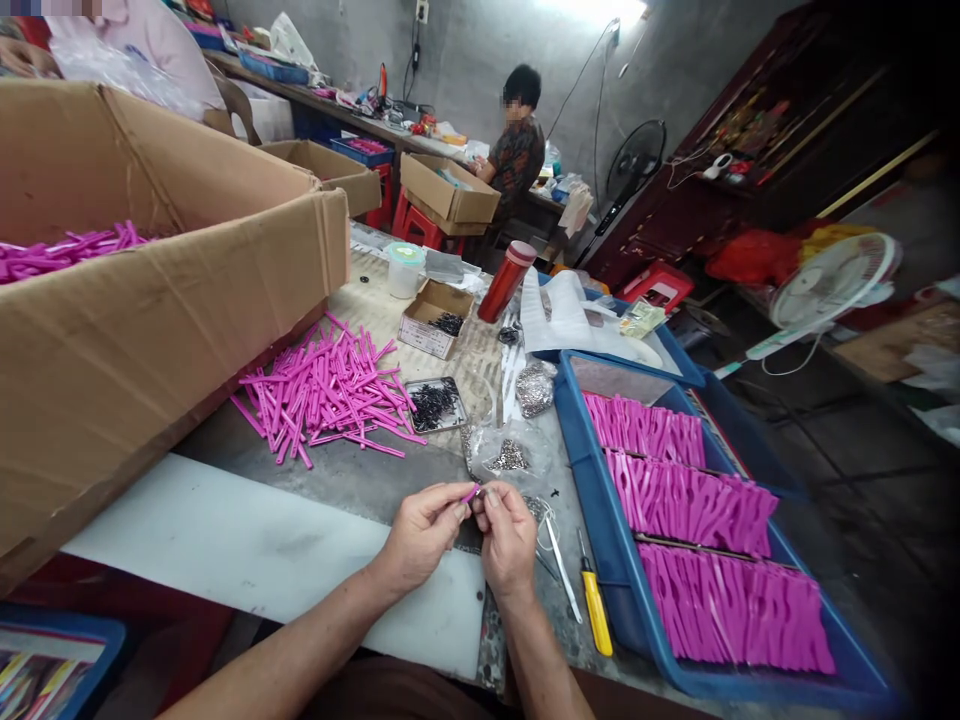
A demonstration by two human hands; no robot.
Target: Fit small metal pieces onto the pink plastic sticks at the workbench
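Note:
My left hand point(424, 530) and my right hand point(508, 535) meet over the table's near edge, fingertips pinched together around a small pink plastic piece point(471, 492). Behind them lies a loose pile of pink plastic sticks point(330, 390) and a small metal tray of dark metal parts point(435, 404). A clear bag of small metal bits point(508, 456) sits just beyond my right hand. To the right, a blue tray point(615, 560) holds rows of finished pink pieces point(690, 500).
A large cardboard box point(150, 300) with more pink sticks fills the left. A yellow-handled tool point(596, 605) and tweezers point(562, 570) lie beside my right hand. A red flask point(507, 282), a small carton point(435, 318) and a white cup point(405, 270) stand further back. Another person point(517, 140) sits at a far bench.

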